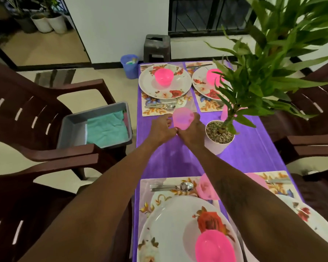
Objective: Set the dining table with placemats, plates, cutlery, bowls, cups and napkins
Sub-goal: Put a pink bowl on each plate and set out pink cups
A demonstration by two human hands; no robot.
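A translucent pink cup (182, 118) stands on the purple tablecloth (254, 148) by the near edge of the far left floral placemat (151, 110). My left hand (162, 127) and my right hand (192, 131) hold it from both sides, fingers curled round it. That placemat carries a floral plate (165, 86) with a pink bowl (164, 76) and cutlery (161, 106). The far right setting has a plate (202, 86) and pink bowl (213, 76), partly hidden by leaves. Close to me lie a plate (169, 220), pink bowl (215, 246), spoon (171, 186) and pink cup (206, 187).
A potted plant (219, 137) stands right of my hands, its leaves spreading over the far right setting. A grey bin (70, 127) with teal napkins (106, 128) sits on the brown chair (27, 114) at left. More chairs flank the table. A blue basket (130, 66) and stool (156, 48) stand beyond.
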